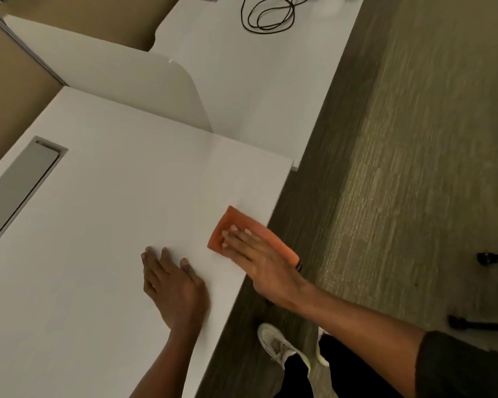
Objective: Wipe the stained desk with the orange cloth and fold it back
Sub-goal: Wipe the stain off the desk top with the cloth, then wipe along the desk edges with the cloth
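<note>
My right hand (259, 259) lies flat w/ fingers spread, pressing the orange cloth (236, 225) at the tabletop (98, 225) front edge, one corner hanging over the carpet (400, 168); smooth white surface is open to the left. Cloth's a soft folded rectangle, long axis along that edge. Left hand (173, 285) rests flat & open beside it, holding nothing.

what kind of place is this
Probably an open-plan office: white desks in a row split by a divider, a cable tray set into the desktop, a loose cable on the next desk, and carpet underfoot.
</note>
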